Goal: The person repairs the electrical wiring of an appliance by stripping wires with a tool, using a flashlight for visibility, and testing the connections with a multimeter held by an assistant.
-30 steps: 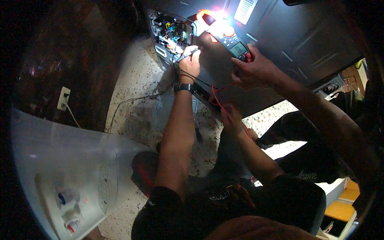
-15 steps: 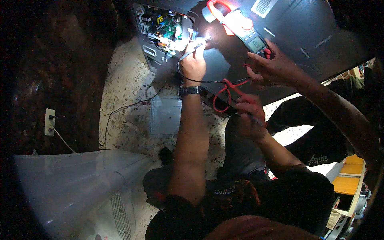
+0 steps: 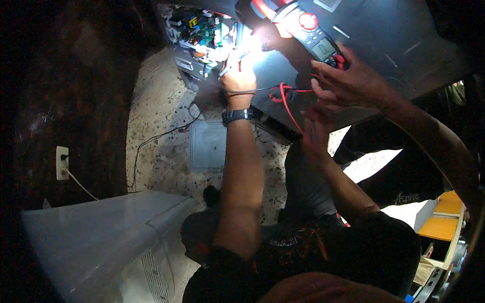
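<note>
My left hand [image 3: 239, 81], with a dark watch on its wrist, is closed around a black test probe [image 3: 233, 64] beside the lit edge of an exposed circuit board [image 3: 204, 35]. A black lead crosses from it toward the right. My right hand [image 3: 316, 132] is dim and blurred; the red test lead [image 3: 292, 113] runs down into its fingers. Another person's hand [image 3: 348, 83] comes in from the right and holds a red-and-grey clamp meter [image 3: 316, 38] with a small screen. Strong light washes out the probe's tip, so its contact is hidden.
The board sits in an opening of a large dark panel [image 3: 374, 45]. On the speckled floor lie a clear plastic lid or tray [image 3: 207, 146] and a thin black cable [image 3: 156, 134]. A pale appliance [image 3: 101, 227] stands lower left, below a wall outlet [image 3: 62, 162].
The red lead's loop has opened and drawn out longer toward my right hand, which has shifted slightly up. My left hand stays by the board; the view has shifted a little.
</note>
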`<state>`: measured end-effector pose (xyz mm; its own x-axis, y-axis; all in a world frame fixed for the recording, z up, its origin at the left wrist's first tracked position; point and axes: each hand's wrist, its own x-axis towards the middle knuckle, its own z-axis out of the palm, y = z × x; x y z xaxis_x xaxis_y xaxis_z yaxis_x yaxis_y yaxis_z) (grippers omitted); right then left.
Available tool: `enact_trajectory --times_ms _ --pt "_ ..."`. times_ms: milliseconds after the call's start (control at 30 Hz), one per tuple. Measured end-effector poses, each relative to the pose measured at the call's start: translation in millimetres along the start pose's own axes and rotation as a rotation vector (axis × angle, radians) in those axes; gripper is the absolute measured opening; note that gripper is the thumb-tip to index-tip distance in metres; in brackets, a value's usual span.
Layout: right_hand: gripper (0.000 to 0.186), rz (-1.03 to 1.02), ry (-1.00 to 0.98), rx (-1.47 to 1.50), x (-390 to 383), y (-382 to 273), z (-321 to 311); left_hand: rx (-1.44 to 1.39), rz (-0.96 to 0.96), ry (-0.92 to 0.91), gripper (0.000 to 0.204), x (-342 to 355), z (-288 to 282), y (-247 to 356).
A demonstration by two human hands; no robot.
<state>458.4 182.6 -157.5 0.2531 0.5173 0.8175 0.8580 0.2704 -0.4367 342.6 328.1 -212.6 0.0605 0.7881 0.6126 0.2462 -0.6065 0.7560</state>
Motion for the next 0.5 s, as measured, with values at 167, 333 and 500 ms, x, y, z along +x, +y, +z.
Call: enact_trajectory --times_ms 167,333,500 --pt "0.023 -0.032 0.070 0.017 -14 4 31 -0.065 0.037 0.091 0.023 -1 -2 -1" --pt "0.020 -0.123 0.062 0.042 -16 7 47 -0.099 0.025 0.057 0.023 4 -9 -2" --pt "0.020 -0.182 -0.107 0.258 -6 18 61 -0.122 0.035 0.024 0.022 5 -7 -9"
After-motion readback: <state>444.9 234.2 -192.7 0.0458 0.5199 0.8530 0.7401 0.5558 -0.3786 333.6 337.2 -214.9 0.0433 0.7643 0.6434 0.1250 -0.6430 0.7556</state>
